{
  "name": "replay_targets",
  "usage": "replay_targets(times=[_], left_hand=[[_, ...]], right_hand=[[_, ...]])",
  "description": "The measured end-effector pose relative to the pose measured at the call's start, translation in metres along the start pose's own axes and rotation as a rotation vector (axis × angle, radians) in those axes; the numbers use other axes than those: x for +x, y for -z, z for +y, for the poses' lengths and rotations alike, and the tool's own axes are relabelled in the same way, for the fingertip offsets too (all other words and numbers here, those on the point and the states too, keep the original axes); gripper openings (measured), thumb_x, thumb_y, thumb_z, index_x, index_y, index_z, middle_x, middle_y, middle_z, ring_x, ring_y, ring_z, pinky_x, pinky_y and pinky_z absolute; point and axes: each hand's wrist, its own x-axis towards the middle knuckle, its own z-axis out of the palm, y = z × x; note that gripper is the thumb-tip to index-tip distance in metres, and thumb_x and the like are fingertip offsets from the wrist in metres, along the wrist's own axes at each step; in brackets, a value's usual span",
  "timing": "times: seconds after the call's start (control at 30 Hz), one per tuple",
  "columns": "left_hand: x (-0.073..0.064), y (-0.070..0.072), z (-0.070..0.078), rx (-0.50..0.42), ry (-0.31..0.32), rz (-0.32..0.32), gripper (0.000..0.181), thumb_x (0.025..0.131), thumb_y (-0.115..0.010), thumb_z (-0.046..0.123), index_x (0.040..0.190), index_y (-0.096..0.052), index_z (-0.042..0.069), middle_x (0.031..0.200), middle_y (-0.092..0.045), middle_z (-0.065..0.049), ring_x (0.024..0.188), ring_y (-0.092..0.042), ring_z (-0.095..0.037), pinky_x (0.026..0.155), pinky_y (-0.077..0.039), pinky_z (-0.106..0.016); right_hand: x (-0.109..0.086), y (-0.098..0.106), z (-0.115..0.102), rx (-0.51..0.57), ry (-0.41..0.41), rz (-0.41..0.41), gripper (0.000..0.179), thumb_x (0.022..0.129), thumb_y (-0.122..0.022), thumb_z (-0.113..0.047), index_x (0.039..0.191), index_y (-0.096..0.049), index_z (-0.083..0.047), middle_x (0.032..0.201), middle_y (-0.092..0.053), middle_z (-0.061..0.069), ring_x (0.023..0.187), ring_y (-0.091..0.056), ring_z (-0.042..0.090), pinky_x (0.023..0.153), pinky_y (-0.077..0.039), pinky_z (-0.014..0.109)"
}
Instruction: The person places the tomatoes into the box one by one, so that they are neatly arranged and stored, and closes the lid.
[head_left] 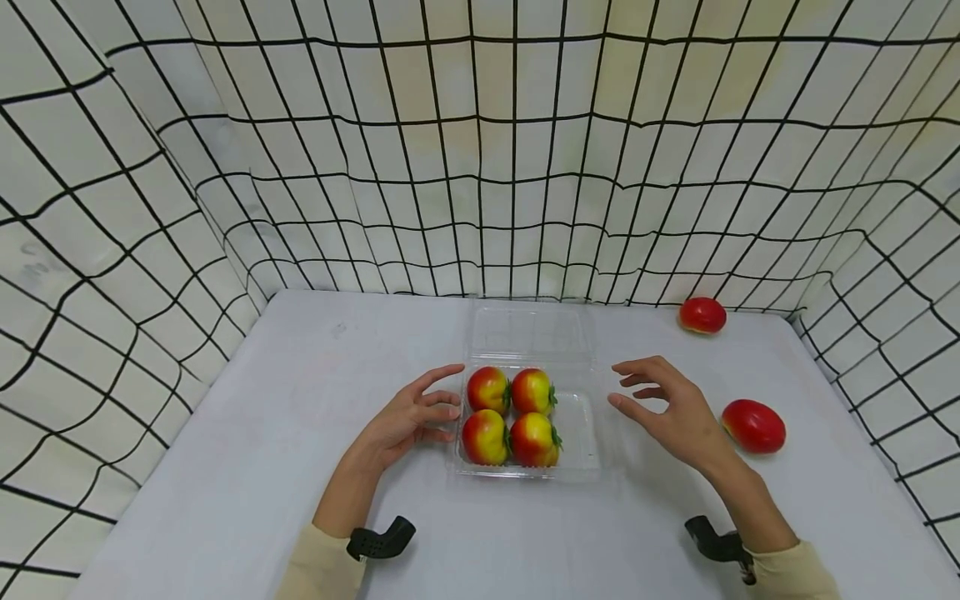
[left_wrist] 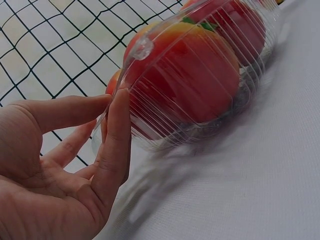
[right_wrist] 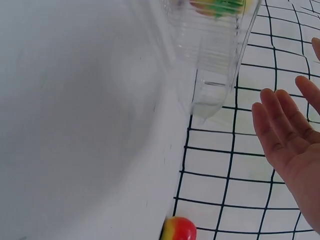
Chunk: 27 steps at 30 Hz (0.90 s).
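Observation:
An open clear plastic clamshell box (head_left: 577,433) lies on the table with its lid (head_left: 528,329) folded back. Several red-and-yellow fruits (head_left: 535,439) with green leafy tops sit in its left and middle part; the right strip of the box holds none. At the box's left side, my left hand (head_left: 408,417) pinches the rim between thumb and finger, as the left wrist view shows beside a fruit (left_wrist: 190,70). My right hand (head_left: 671,408) hovers right of the box, apart from it, fingers loosely bent and holding nothing. In the right wrist view, that hand (right_wrist: 295,135) shows extended fingers.
Two loose red fruits lie at the right: one (head_left: 753,426) beside my right wrist, another (head_left: 702,316) near the back edge. A black net (head_left: 513,179) over pale walls encloses the white table (head_left: 315,358) at the back and sides.

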Motion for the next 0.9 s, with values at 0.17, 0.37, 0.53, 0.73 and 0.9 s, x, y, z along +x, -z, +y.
replay_targets(times=[0.17, 0.37, 0.53, 0.73, 0.9], left_hand=[[-0.001, 0.001, 0.0, 0.005, -0.005, -0.007, 0.067, 0.098, -0.067, 0.009, 0.159, -0.041, 0.023, 0.11, -0.061, -0.003, 0.093, -0.066, -0.016, 0.077, -0.065, -0.027], [-0.001, 0.001, -0.002, 0.026, 0.0, -0.005, 0.068, 0.098, -0.067, 0.01, 0.159, -0.041, 0.023, 0.112, -0.061, -0.004, 0.097, -0.066, -0.017, 0.078, -0.065, -0.028], [0.0, 0.0, 0.0, 0.023, -0.007, -0.005, 0.067, 0.099, -0.066, 0.009, 0.159, -0.041, 0.023, 0.112, -0.06, -0.003, 0.096, -0.065, -0.017, 0.079, -0.065, -0.028], [0.0, 0.001, 0.001, 0.012, -0.003, 0.001, 0.068, 0.098, -0.066, 0.009, 0.159, -0.041, 0.023, 0.111, -0.061, -0.002, 0.096, -0.065, -0.018, 0.078, -0.065, -0.028], [0.0, 0.001, 0.0, 0.014, -0.005, 0.001, 0.067, 0.098, -0.067, 0.01, 0.159, -0.041, 0.023, 0.111, -0.061, -0.003, 0.096, -0.065, -0.018, 0.078, -0.065, -0.028]], right_hand=[[-0.002, 0.005, 0.006, -0.002, -0.02, 0.012, 0.046, 0.096, -0.075, -0.033, 0.137, -0.062, -0.016, 0.133, -0.064, 0.007, 0.118, -0.066, 0.027, 0.099, -0.062, 0.044], [-0.009, 0.009, 0.014, 0.007, -0.023, 0.027, 0.047, 0.096, -0.075, -0.031, 0.138, -0.062, -0.016, 0.133, -0.063, 0.006, 0.118, -0.066, 0.028, 0.094, -0.052, 0.01], [-0.011, 0.016, 0.017, 0.006, -0.024, 0.06, 0.046, 0.096, -0.075, -0.029, 0.138, -0.062, -0.014, 0.134, -0.063, 0.008, 0.117, -0.065, 0.03, 0.093, -0.048, 0.004], [-0.012, 0.021, 0.023, 0.02, -0.026, 0.077, 0.047, 0.097, -0.074, -0.028, 0.139, -0.06, -0.013, 0.135, -0.062, 0.01, 0.118, -0.063, 0.03, 0.091, -0.044, -0.001], [-0.013, 0.026, 0.03, 0.034, -0.014, 0.104, 0.043, 0.098, -0.073, -0.025, 0.138, -0.062, -0.012, 0.134, -0.062, 0.01, 0.114, -0.061, 0.007, 0.091, -0.044, -0.002]])
